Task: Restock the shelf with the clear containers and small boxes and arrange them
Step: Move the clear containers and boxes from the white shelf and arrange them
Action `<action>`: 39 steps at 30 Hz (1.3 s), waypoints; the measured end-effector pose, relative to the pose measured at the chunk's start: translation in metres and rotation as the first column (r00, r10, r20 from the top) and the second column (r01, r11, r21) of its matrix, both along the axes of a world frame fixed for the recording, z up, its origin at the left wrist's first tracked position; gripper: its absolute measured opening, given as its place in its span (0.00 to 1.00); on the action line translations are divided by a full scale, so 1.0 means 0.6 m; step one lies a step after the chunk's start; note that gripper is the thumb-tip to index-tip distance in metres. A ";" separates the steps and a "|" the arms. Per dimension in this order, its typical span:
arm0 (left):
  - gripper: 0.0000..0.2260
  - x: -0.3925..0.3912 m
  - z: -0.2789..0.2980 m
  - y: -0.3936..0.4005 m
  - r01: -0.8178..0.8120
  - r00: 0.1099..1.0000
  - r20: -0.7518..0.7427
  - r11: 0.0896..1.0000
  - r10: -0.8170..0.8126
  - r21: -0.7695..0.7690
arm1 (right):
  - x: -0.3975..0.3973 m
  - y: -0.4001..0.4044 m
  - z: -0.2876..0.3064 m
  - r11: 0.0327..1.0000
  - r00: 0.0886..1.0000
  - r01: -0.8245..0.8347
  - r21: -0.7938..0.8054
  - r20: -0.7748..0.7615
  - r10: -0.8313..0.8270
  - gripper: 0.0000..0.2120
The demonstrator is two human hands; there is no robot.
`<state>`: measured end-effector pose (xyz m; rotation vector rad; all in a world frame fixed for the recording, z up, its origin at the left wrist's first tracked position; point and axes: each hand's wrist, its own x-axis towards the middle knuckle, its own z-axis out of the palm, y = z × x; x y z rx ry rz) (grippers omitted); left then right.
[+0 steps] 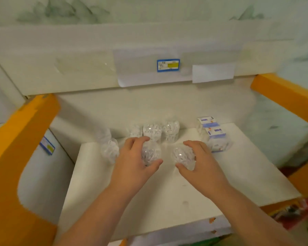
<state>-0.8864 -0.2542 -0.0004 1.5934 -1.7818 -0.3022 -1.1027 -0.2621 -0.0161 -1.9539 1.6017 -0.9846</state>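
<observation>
Far left: an orange shelf bracket (16,139), with a small blue price tag (47,145) on the white panel beside it. Just right of that, at the left edge of the white shelf (238,174), two clear containers (109,148) one behind the other, the rear one blurred.

Next, the left hand (133,160), fingers over the top and thumb at the near side, curled around a clear round container (150,153) that rests on or just above the shelf; contact with the board cannot be told. Behind it, against the back wall, a row of three more clear containers (154,130), touching or nearly touching.

Then the right hand (201,162), mirrored: fingers above, thumb below, clasped around a second clear container (183,155). A narrow gap of bare shelf between the two held containers.

Further right, near the back, small white-and-blue boxes (212,128) in a short line running front to back, the nearest seemingly inside clear packaging (219,144).

Above, on the upper shelf's front edge, a blue-and-yellow price label (168,65) with white paper sheets (212,72) taped beside it. Far right: a second orange bracket (288,93).
</observation>
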 end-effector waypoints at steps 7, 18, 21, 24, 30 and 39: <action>0.33 -0.048 -0.031 -0.056 -0.136 0.990 0.050 0.989 0.133 0.065 | -0.019 -0.107 -0.022 0.987 0.987 -0.161 -0.015 -0.024 0.161 0.29; 0.33 -0.070 -0.051 -0.085 -0.213 0.976 0.065 0.976 0.210 0.050 | -0.031 -0.154 -0.032 0.949 0.950 -0.309 -0.061 -0.061 0.305 0.30; 0.34 -0.072 -0.052 -0.090 -0.218 0.975 0.051 0.975 0.215 0.046 | -0.034 -0.162 -0.027 0.944 0.943 -0.327 -0.051 -0.077 0.323 0.30; 0.35 -0.075 -0.053 -0.093 -0.235 0.972 0.042 0.971 0.233 0.042 | -0.035 -0.166 -0.023 0.940 0.938 -0.339 -0.042 -0.086 0.335 0.30; 0.42 -0.076 -0.049 -0.081 -0.238 0.971 0.038 0.969 0.236 0.061 | -0.049 -0.160 0.001 0.938 0.938 -0.342 -0.063 -0.085 0.336 0.32; 0.36 -0.013 0.032 -0.004 -0.376 0.919 0.083 0.921 0.385 -0.105 | 0.004 -0.156 0.069 0.883 0.911 -0.410 -0.228 -0.064 0.406 0.24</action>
